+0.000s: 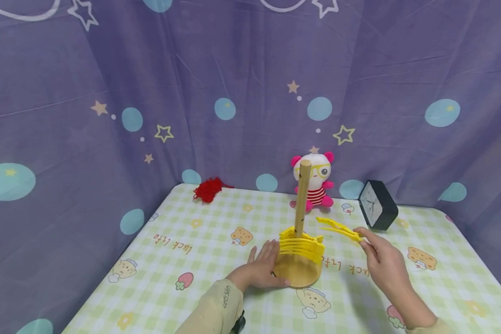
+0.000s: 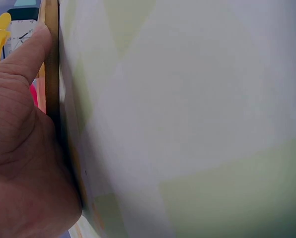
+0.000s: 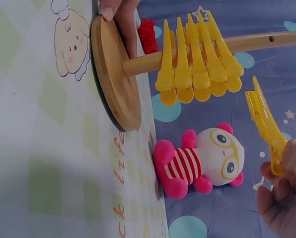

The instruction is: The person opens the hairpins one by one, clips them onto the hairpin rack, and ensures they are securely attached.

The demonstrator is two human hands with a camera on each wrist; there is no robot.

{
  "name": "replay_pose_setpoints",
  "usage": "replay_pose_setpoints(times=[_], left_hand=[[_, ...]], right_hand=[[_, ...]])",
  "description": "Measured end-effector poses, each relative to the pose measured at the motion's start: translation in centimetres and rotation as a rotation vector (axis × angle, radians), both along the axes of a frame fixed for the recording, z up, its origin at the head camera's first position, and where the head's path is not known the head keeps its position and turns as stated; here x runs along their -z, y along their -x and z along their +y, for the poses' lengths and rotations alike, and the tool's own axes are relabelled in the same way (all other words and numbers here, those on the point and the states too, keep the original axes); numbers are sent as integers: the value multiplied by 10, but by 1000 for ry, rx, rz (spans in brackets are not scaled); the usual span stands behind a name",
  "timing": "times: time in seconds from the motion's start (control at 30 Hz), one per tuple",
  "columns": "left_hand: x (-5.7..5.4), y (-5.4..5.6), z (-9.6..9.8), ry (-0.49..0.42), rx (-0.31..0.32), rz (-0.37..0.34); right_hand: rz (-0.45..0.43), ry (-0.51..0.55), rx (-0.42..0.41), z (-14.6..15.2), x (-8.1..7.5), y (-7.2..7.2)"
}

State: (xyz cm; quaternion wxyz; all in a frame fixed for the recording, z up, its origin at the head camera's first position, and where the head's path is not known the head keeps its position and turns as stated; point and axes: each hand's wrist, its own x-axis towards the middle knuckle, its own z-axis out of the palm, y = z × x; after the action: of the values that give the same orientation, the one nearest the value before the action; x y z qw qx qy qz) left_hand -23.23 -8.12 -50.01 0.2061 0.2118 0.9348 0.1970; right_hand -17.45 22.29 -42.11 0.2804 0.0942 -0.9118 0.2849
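A round wooden base (image 1: 296,277) carries an upright wooden post (image 1: 302,199). Several yellow hair clips (image 1: 302,248) are clamped on the lower part of the post, one above another. My left hand (image 1: 262,269) rests against the left side of the base, its fingers extended along the rim and the thumb at the front edge; in the left wrist view the thumb (image 2: 31,52) lies straight along the base's edge. To the right of the post, my right hand (image 1: 384,260) pinches one more yellow hair clip (image 3: 262,121) at its handle end. That clip's prongs point toward the post, spread apart and not touching it.
Behind the post sits a panda plush (image 1: 316,185) in red stripes. A black desk clock (image 1: 377,205) stands at the back right, and a red tangle of yarn (image 1: 208,190) lies at the back left. The checked tablecloth (image 1: 217,260) meets a purple curtain (image 1: 242,60) behind.
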Motion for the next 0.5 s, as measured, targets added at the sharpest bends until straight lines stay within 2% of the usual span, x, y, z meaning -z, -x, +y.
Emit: replay_pose_setpoints(times=[0.27, 0.5], left_hand=[[-2, -1, 0, 2, -3, -7], [-1, -1, 0, -4, -2, -9]], right_hand=[[85, 23, -32, -18, -1, 5], [184, -22, -95, -39, 3, 14]])
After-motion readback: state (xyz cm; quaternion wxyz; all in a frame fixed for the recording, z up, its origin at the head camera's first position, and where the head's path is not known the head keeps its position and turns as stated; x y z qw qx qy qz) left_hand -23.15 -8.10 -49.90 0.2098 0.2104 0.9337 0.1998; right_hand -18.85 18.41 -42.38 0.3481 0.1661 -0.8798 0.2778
